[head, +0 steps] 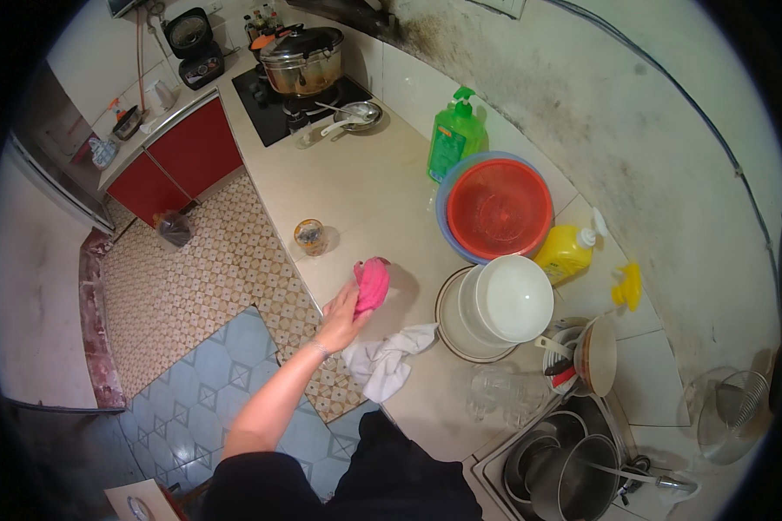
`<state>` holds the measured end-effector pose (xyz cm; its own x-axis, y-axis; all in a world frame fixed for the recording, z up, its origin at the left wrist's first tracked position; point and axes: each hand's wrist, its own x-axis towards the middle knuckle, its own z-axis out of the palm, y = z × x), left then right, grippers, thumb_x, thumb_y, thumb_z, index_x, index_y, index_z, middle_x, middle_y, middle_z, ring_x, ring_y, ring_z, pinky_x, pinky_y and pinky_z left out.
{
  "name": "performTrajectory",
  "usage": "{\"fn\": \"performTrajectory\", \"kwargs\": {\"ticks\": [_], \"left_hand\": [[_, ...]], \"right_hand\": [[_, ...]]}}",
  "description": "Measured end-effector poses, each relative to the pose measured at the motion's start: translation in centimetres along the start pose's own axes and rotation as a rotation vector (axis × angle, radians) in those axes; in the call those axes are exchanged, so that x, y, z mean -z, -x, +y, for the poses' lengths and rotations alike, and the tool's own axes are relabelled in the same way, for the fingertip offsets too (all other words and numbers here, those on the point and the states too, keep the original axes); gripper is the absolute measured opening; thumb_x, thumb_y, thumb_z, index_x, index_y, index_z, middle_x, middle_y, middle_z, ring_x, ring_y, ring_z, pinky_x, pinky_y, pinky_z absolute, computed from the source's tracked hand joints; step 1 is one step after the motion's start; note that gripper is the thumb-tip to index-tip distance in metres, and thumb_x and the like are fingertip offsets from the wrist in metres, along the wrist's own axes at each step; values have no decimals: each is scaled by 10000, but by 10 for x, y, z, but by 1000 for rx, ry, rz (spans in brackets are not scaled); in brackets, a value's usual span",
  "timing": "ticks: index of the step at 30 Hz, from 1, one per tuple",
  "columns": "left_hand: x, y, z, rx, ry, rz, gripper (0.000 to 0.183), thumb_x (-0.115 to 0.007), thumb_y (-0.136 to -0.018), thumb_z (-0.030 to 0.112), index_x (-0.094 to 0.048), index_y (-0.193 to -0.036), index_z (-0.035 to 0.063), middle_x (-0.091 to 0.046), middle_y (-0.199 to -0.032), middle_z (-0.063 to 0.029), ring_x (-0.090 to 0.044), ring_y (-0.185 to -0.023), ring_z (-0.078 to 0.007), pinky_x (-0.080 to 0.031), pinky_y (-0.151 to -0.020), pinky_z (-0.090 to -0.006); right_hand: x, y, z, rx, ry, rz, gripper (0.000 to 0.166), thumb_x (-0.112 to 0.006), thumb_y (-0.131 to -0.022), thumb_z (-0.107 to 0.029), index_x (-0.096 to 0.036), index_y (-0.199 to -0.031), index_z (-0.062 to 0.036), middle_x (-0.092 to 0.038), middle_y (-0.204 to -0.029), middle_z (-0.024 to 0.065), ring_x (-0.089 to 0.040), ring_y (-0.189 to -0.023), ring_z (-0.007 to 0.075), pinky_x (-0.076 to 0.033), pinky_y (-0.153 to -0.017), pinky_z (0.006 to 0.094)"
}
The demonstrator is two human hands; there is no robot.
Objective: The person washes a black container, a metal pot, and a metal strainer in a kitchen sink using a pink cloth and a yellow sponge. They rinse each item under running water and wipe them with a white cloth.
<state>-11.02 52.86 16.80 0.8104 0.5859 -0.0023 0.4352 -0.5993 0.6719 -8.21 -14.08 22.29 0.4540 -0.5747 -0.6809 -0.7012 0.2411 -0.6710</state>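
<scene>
My left hand (343, 320) is closed around a bunched pink cloth (372, 284) over the countertop, near its front edge. Just beyond the cloth, to the upper left, stands a small glass jar with an orange rim (310, 236). A crumpled white cloth (391, 362) lies below and right of my hand, partly hanging at the counter edge. Stacked white bowls (515, 298) rest on a brown-rimmed plate to the right. My right hand is out of view.
A red basin (499, 208) sits in a blue one beside a green pump bottle (455, 140) and a yellow bottle (565, 253). Clear glasses (505, 394) stand by the sink, which holds metal pots (577, 478). A large lidded pot (302, 62) occupies the cooktop.
</scene>
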Motion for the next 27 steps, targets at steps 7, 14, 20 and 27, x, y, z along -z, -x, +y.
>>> {"fn": "performTrajectory", "kwargs": {"ticks": [7,14,20,27], "left_hand": [[-62,-93,-38,-62,-477,32,612,-573,-739,347,-306,-1275,222,-158,-1369,-145,-152,-1256,-342,-197,-974,-474],[-99,-87,-17,-164,-313,16,593,-523,-727,451,-371,-1238,190,-291,-1298,-164,-243,-1211,-345,-191,-980,-464],[-67,-75,-31,-257,-407,58,516,-567,-724,372,-436,-1177,163,-349,-1236,-133,-295,-1173,-306,-200,-957,-481],[30,-144,-81,142,-572,455,815,-695,-585,342,-290,-1273,177,-313,-1234,-200,-320,-1144,-319,-252,-907,-472]], "right_hand": [[28,-79,9,-86,-248,-18,193,-414,-765,-78,-476,-919,21,-535,-786,139,-517,-635,279,-460,-529,381],[10,-19,5,-226,-84,34,198,-382,-785,-77,-486,-924,18,-536,-851,140,-517,-697,259,-458,-529,360],[-13,-19,-1,-187,-50,88,195,-391,-770,-80,-486,-908,21,-537,-827,148,-518,-679,262,-473,-545,367],[-33,4,2,-97,-102,129,172,-390,-794,-98,-473,-878,28,-532,-784,149,-514,-671,272,-484,-562,380]]}}
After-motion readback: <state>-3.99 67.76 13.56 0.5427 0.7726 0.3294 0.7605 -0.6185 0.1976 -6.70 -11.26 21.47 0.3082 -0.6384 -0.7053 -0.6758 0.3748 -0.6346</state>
